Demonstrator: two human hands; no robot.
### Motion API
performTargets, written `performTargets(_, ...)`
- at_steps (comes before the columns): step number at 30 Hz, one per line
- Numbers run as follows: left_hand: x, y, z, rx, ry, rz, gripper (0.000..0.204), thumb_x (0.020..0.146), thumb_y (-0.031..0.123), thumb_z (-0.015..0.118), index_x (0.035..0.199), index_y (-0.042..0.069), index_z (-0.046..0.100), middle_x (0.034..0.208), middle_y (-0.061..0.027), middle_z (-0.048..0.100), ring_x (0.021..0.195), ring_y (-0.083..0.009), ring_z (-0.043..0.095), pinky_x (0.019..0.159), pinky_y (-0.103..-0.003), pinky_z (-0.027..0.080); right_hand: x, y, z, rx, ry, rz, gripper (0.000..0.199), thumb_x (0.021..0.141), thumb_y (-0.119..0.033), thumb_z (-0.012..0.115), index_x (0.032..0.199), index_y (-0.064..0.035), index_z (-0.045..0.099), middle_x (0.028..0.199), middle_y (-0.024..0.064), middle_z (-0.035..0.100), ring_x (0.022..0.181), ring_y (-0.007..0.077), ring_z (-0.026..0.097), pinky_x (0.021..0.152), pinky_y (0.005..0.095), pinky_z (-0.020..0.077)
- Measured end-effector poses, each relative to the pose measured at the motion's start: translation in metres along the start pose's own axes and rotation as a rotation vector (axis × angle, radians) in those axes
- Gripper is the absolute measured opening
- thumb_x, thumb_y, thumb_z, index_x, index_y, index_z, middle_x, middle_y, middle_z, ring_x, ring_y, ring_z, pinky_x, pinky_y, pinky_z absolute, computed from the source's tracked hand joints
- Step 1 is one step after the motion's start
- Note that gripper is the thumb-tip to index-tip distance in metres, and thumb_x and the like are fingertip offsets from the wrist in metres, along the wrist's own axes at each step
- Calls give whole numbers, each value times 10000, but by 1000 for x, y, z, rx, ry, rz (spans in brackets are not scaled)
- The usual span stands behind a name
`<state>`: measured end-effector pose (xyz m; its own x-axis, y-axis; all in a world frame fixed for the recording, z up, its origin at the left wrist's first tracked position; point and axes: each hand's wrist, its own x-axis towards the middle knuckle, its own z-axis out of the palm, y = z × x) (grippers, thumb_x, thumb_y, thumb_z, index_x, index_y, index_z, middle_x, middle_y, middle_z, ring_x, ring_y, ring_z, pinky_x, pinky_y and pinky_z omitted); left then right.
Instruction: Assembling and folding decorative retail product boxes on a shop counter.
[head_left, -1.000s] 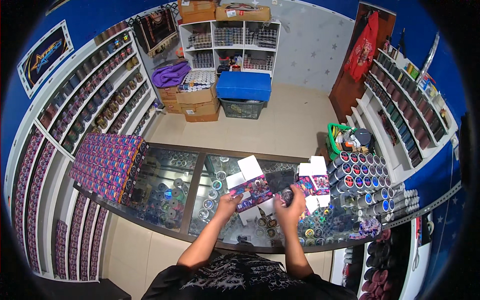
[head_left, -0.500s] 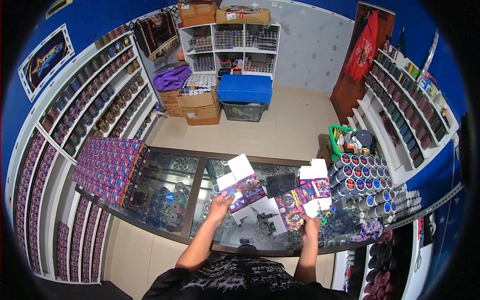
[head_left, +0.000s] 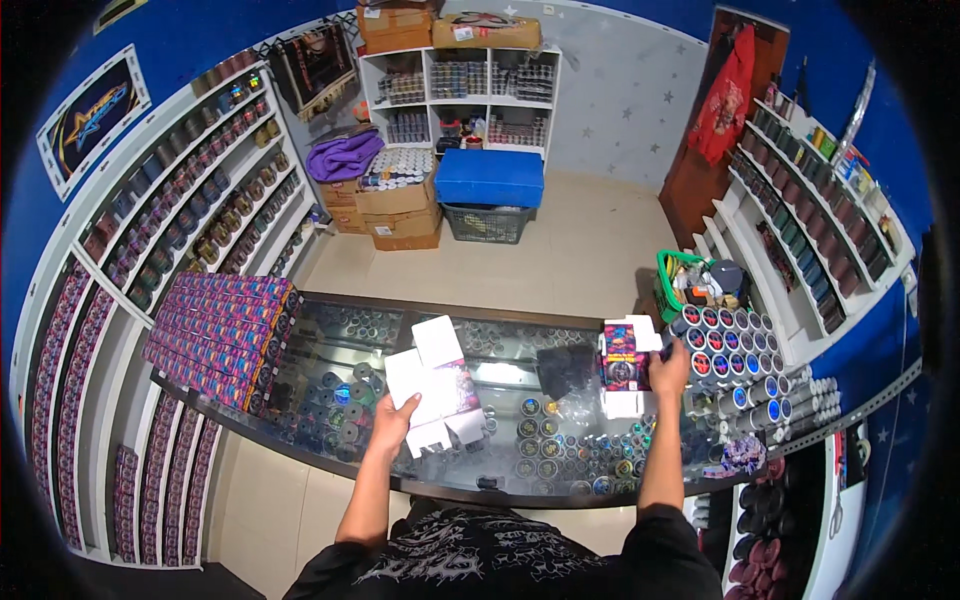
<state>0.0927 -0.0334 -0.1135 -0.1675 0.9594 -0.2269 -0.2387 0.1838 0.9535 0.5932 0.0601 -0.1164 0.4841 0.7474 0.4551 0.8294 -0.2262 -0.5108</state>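
My left hand [head_left: 392, 422] grips a flattened carton [head_left: 430, 385] by its left edge, thumb on top. Its plain white inside faces up, and a strip of colourful print shows on the right. At the right of the glass counter, my right hand [head_left: 670, 370] curls its fingers around a dark spool [head_left: 667, 342] at the left end of the stacked rows; the fingers partly hide it. Just left of that hand lies a printed flat carton [head_left: 627, 368] with white flaps. Between the hands, a dark flat piece [head_left: 566, 372] rests on the glass.
Stacked colourful boxes [head_left: 215, 340] fill the counter's left end. Stacked spools with round labels [head_left: 735, 345] stand at the right, beside a green basket [head_left: 665, 285]. Spools show beneath the glass counter top [head_left: 500, 460]. Behind the counter sit a blue box [head_left: 488, 178] and cardboard cartons [head_left: 405, 225].
My left hand has drawn one carton leftward, turning more of its white side up. My right hand has let go of the other printed carton and moved up and right to the spools.
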Motion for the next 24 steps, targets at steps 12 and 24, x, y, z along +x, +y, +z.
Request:
performTargets(12,-4,42,-57,48,-405,66,474,864,-67,599,1319,21,497,1080,-54,661,955,-102,609,834,-261,483,-195,-272,2,1289,-980,190,511,818,99,618,1286,-65,494,854,65,700,719,60,601,643,197,448)
performTargets(24,18,61,-161,1,-319,205,115,845,-47,673,936,-19,609,843,-87,691,748,-98,651,629,-223,532,-258,-359,20,1338,-669,314,300,799,71,682,1083,17,599,816,65,701,724,79,634,674,213,493)
